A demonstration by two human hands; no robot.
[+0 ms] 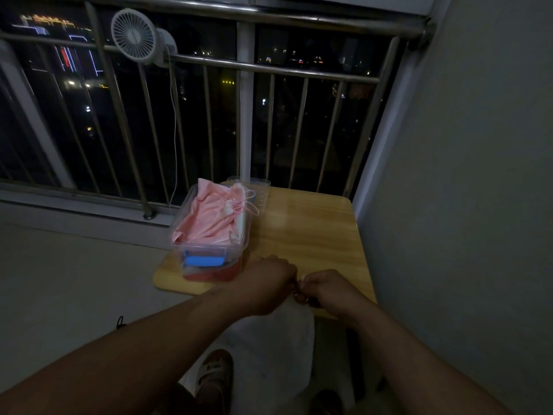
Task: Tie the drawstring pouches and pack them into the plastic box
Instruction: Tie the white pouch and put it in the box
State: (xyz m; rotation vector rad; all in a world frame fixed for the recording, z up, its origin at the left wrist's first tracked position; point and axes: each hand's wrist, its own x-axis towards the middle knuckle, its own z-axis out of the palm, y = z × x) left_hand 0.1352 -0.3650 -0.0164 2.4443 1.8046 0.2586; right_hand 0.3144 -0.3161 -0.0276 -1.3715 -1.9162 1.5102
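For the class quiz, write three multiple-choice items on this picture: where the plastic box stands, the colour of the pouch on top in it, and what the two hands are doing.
1. Where does the plastic box stand?
A. on the floor
B. on the wooden table, at its left side
C. on the window ledge

2. What colour is the top pouch in the box?
A. pink
B. green
C. black

3. What are the left hand and right hand doing?
A. lying flat on the table
B. gripping the top of a white pouch
C. lifting the box

Answers: 1 B, the box sits by the tabletop's left edge; 2 A, pink cloth fills the open box; 3 B, both hands clutch the pouch's gathered neck.
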